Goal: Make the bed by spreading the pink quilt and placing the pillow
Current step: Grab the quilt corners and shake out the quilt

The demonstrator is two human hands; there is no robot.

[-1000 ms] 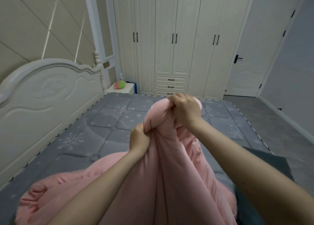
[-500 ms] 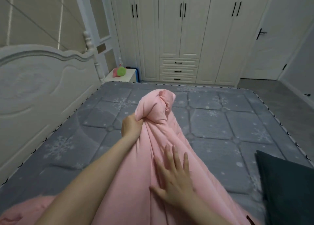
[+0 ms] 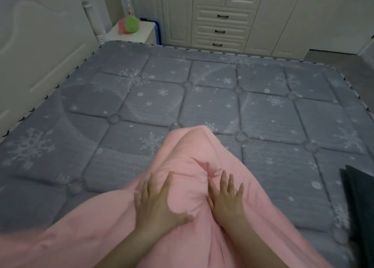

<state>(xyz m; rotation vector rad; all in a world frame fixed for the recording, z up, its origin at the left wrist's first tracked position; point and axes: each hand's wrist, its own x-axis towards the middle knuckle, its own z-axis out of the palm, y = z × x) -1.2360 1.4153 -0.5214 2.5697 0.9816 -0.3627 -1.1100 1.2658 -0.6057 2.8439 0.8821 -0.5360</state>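
Observation:
The pink quilt [image 3: 188, 150] lies bunched in a long heap on the grey snowflake mattress [image 3: 232, 97], running from the near edge toward the middle. My left hand [image 3: 157, 203] rests flat on the heap with fingers spread. Just to its right, my right hand [image 3: 224, 196] also presses on the quilt with straight, spread fingers. Neither hand grips the fabric. A dark grey pillow [image 3: 358, 205] lies at the right edge of the bed, partly cut off by the frame.
A white headboard [image 3: 36, 51] runs along the left. A white bedside table [image 3: 131, 32] with a pink and green toy [image 3: 129, 25] stands at the far corner. White wardrobes with drawers [image 3: 220, 30] line the far wall.
The raised quilt end has dropped onto the mattress. My left hand let go of it and now lies flat. Both hands rest side by side; the view has tilted down.

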